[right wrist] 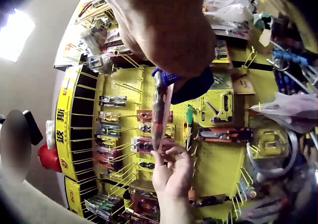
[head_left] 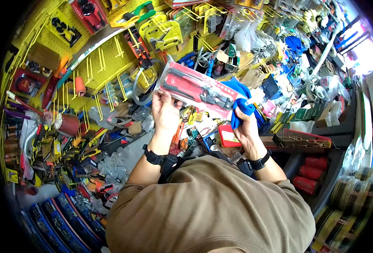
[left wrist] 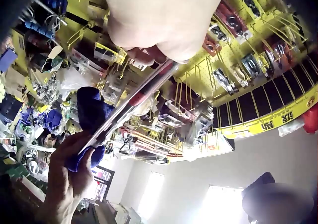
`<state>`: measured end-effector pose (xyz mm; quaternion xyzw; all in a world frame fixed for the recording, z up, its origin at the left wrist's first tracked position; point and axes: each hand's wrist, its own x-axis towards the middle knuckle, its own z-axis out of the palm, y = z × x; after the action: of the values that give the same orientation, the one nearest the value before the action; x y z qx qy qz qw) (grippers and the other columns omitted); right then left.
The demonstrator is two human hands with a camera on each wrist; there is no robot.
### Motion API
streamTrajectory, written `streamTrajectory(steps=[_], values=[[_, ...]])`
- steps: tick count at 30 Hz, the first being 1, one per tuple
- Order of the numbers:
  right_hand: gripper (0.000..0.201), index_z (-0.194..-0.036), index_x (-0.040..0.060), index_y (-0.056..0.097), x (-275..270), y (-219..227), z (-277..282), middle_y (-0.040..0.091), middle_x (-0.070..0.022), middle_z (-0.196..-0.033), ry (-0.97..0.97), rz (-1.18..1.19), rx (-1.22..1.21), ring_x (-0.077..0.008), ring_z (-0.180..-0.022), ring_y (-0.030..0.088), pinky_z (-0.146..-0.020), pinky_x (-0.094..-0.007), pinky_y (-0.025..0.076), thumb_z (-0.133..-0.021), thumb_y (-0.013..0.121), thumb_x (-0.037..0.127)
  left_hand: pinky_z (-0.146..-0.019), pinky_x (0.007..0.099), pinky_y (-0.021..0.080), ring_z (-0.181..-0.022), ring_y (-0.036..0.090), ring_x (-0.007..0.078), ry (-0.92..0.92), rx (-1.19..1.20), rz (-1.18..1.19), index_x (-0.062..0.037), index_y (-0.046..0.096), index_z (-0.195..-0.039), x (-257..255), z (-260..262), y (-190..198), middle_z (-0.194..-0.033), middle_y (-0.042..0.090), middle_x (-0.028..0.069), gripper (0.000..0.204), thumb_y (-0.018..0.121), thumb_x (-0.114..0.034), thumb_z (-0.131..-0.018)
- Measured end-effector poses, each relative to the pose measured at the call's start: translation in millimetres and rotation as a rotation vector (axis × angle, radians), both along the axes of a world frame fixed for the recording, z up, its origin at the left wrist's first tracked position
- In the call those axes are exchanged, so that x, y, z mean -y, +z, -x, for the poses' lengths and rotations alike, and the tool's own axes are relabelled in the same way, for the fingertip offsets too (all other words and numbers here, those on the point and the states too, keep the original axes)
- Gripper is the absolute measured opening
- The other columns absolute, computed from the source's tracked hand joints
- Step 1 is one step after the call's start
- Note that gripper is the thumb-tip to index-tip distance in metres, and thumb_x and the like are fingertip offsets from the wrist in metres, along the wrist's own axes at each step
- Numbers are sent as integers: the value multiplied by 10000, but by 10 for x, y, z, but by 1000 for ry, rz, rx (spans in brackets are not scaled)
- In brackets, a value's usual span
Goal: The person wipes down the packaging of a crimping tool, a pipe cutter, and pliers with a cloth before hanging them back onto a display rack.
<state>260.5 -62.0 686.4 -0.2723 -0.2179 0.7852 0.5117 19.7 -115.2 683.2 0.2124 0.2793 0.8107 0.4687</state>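
Observation:
A flat clear package (head_left: 195, 86) with a red backing card holds a long tool with red and black handles. It slants between both hands in the head view, its right end lower. My left hand (head_left: 166, 114) pinches the near left corner, thumb on top. At the other end my right hand (head_left: 249, 130) grips a bunched blue cloth (head_left: 242, 105) against the package. The left wrist view catches the package (left wrist: 129, 105) nearly edge-on, with the cloth (left wrist: 92, 107) folded over its far end. In the right wrist view the cloth (right wrist: 194, 87) hangs below the right hand (right wrist: 164, 30).
Yellow pegboard (head_left: 104, 67) with hooks and carded tools rises ahead and to the left. Heaped goods and plastic bags (head_left: 246, 38) fill the shelves ahead and right. A red flat case (head_left: 229, 135) lies below the right hand. Red cylinders (head_left: 311, 173) sit at the right.

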Motion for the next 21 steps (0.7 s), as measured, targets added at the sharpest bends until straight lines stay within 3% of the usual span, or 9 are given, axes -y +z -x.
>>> streamTrajectory(steps=[1,4,5,9,12,13,16,18,21], values=[[471,-1318,30,512,33,80,26,611,-44,-1197,9,12,24,-205,-1135,585,-1103,-377,429,-873,628,-74,-791,294,423,-1042,543,122,-31,20,-28,-181,523,-1200,18,34,-77,-1220,592,-20,225,581,-289,-1011],[471,-1323,48,511,75,22,16,611,-35,-1159,32,32,-10,-199,-1106,593,-1083,-369,446,-885,642,-61,-829,298,439,-1086,548,135,-62,18,-42,-191,513,-1289,84,41,-57,-1264,589,-15,307,578,-301,-1010],[462,-1320,54,515,77,-106,-37,613,-37,-1172,41,37,4,-200,-1115,593,-1076,-365,451,-890,644,-54,-953,350,458,-1202,529,175,-58,18,-53,-188,475,-1371,96,37,-90,-1341,558,8,392,558,-326,-1014],[444,-1313,69,531,114,-202,-144,618,-44,-1231,78,20,4,-200,-1153,588,-1062,-361,463,-900,645,-46,-1117,471,388,-1344,450,233,-60,32,-81,-191,419,-1429,116,-81,-4,-1446,469,41,437,503,-349,-1030],[452,-1322,72,534,144,-162,-176,621,-41,-1236,90,-36,4,-202,-1169,582,-1070,-368,455,-899,649,-41,-1102,489,395,-1343,447,232,-45,-44,-122,-198,406,-1439,143,-135,99,-1461,451,42,434,491,-335,-1036],[466,-1330,72,530,135,-189,-191,619,-44,-1250,78,-62,9,-207,-1182,578,-1079,-376,448,-896,654,-39,-1013,463,471,-1268,516,224,11,-83,-123,-197,428,-1421,142,-135,165,-1406,510,46,401,504,-297,-1040],[538,-1365,60,496,183,48,-176,609,-68,-1289,52,-110,43,-233,-1224,561,-1105,-407,425,-869,684,-29,-886,387,530,-1132,602,205,-51,-226,-46,-143,446,-1397,266,166,249,-1297,592,54,386,518,-256,-1035],[545,-1372,46,484,191,96,-168,607,-78,-1292,16,-150,27,-245,-1218,569,-1093,-410,439,-868,673,-40,-690,323,535,-870,660,167,-87,-203,-36,0,525,-1265,375,338,445,-1062,683,92,316,544,-194,-1016],[583,-1419,20,441,157,130,-163,578,-95,-1355,59,-208,55,-241,-1224,573,-1098,-379,430,-874,633,-55,-590,283,506,-722,648,141,-26,-400,90,3,620,-1115,481,588,502,-922,703,78,229,555,-194,-1018]])
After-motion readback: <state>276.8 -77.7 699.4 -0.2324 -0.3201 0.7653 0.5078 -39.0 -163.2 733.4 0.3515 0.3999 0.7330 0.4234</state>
